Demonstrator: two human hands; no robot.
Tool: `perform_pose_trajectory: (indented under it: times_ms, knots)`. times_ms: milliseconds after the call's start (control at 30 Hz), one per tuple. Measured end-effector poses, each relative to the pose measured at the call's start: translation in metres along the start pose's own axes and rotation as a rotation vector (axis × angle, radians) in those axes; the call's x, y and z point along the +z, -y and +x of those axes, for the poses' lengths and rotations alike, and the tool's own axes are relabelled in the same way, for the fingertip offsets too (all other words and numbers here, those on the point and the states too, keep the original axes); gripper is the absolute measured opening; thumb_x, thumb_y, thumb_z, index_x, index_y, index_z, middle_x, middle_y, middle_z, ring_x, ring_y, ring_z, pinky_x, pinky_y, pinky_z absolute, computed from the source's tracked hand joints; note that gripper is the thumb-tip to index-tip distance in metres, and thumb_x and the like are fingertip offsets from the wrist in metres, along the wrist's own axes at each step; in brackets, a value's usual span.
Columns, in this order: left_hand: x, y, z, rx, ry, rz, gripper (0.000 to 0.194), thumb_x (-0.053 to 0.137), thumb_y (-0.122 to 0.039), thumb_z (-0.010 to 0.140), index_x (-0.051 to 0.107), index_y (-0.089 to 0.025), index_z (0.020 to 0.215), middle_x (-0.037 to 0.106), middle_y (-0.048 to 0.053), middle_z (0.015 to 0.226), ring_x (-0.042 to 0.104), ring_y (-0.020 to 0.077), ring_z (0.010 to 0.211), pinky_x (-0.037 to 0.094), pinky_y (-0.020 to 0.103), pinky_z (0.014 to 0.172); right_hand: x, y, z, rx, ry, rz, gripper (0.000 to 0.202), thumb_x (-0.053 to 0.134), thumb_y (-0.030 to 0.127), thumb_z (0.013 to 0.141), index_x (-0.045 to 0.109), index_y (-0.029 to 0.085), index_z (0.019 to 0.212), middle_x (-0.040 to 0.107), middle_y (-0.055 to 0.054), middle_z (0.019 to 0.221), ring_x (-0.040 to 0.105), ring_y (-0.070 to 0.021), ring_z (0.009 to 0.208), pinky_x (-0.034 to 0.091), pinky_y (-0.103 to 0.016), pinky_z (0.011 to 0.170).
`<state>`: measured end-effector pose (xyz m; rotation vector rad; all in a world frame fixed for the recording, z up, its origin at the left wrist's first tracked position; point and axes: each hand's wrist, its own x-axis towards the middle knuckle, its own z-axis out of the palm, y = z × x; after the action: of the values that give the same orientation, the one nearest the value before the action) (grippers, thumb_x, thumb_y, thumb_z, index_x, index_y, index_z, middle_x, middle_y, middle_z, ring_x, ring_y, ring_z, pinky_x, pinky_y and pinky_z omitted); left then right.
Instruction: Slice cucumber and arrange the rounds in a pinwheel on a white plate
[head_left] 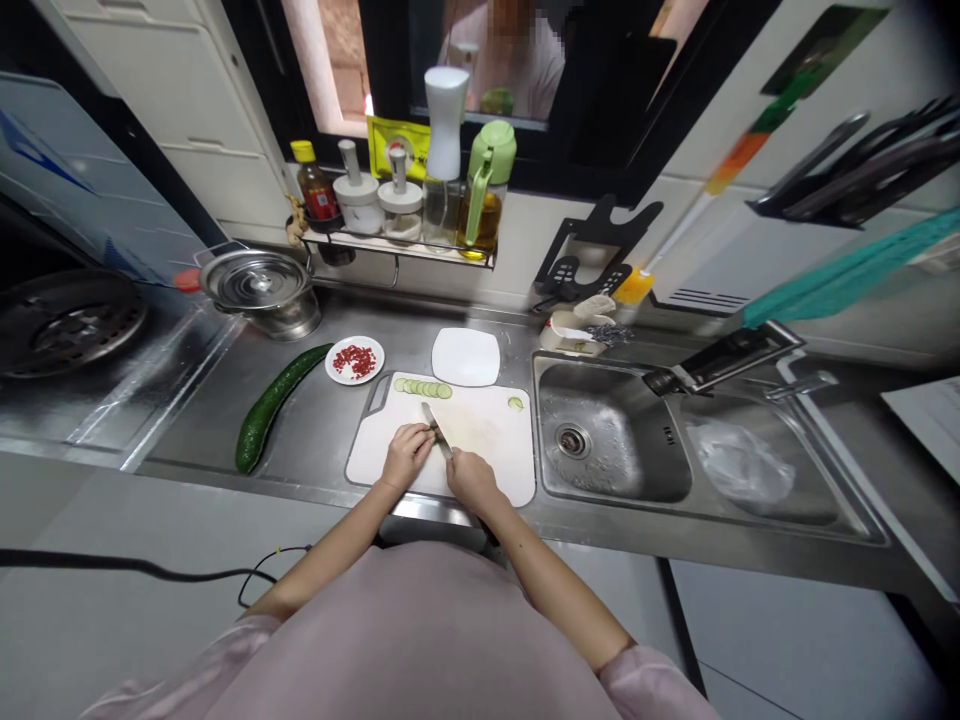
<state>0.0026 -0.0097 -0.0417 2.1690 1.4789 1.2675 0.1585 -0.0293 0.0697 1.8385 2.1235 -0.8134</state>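
Note:
My right hand [472,480] is closed round the handle of a kitchen knife [438,430], its blade pointing away from me over the white cutting board [487,475]. Beside the blade, the curled fingers of my left hand [407,456] press on a small dark green cucumber piece, mostly hidden under the fingertips. An overlapping row of pale cucumber slices [424,388] lies along the board's far edge. Near the far right corner sit a few more cucumber bits [515,404].
A whole cucumber [274,405] and a plate of chopped red pieces [354,360] are left of the board. Behind it lies a white square plate [466,357]. The sink [611,430] is right; a lidded steel pot [262,290] and seasoning rack [397,245] stand further back.

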Motion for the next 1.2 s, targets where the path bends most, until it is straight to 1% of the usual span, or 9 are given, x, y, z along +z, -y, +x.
perform_pose_trajectory:
  times_ms: [100, 200, 467, 733, 967, 1200]
  knots:
    - [0.0, 0.0, 0.0, -0.009, 0.003, -0.002, 0.017, 0.053, -0.026, 0.091, 0.069, -0.021, 0.093, 0.069, 0.007, 0.099, 0.061, 0.0191, 0.097, 0.051, 0.039, 0.087, 0.002, -0.003, -0.004, 0.009, 0.024, 0.0, 0.032, 0.036, 0.023, 0.096, 0.059, 0.013, 0.115, 0.069, -0.016, 0.104, 0.065, -0.0244, 0.098, 0.045, -0.03, 0.078]
    - [0.001, 0.001, -0.001, -0.012, 0.006, 0.002, 0.017, 0.053, -0.026, 0.092, 0.069, -0.021, 0.093, 0.069, 0.007, 0.099, 0.061, 0.0192, 0.098, 0.051, 0.039, 0.087, 0.002, -0.003, -0.003, 0.012, 0.013, 0.002, 0.032, 0.036, 0.022, 0.096, 0.059, 0.013, 0.114, 0.069, -0.016, 0.104, 0.065, -0.0235, 0.099, 0.045, -0.03, 0.079]
    - [0.001, 0.002, -0.002, 0.014, 0.007, 0.007, 0.016, 0.054, -0.025, 0.091, 0.069, -0.021, 0.094, 0.069, 0.007, 0.1, 0.06, 0.0193, 0.098, 0.051, 0.039, 0.088, 0.001, 0.006, 0.014, 0.003, -0.01, 0.013, 0.034, 0.035, 0.021, 0.096, 0.059, 0.013, 0.118, 0.069, -0.016, 0.107, 0.065, -0.0241, 0.101, 0.046, -0.031, 0.081]
    - [0.001, 0.002, -0.001, 0.007, -0.005, 0.002, 0.016, 0.054, -0.025, 0.091, 0.069, -0.021, 0.093, 0.069, 0.007, 0.099, 0.06, 0.0196, 0.098, 0.051, 0.04, 0.088, 0.008, -0.003, 0.006, -0.004, -0.005, 0.001, 0.032, 0.034, 0.019, 0.094, 0.06, 0.012, 0.113, 0.07, -0.016, 0.103, 0.066, -0.0241, 0.098, 0.046, -0.031, 0.079]
    - [0.0, 0.001, -0.001, 0.014, 0.005, 0.001, 0.016, 0.053, -0.025, 0.091, 0.069, -0.021, 0.094, 0.069, 0.007, 0.099, 0.06, 0.0192, 0.098, 0.052, 0.039, 0.088, 0.006, 0.004, 0.019, -0.004, 0.004, 0.006, 0.034, 0.035, 0.019, 0.094, 0.059, 0.012, 0.116, 0.069, -0.016, 0.106, 0.065, -0.0243, 0.101, 0.046, -0.031, 0.081]
    - [0.0, 0.001, 0.0, -0.012, 0.018, 0.0, 0.018, 0.052, -0.027, 0.092, 0.069, -0.021, 0.093, 0.069, 0.007, 0.099, 0.061, 0.0192, 0.097, 0.052, 0.039, 0.088, 0.011, 0.002, 0.015, 0.002, 0.0, -0.012, 0.033, 0.034, 0.018, 0.094, 0.06, 0.012, 0.114, 0.069, -0.016, 0.104, 0.066, -0.0238, 0.1, 0.047, -0.031, 0.08]
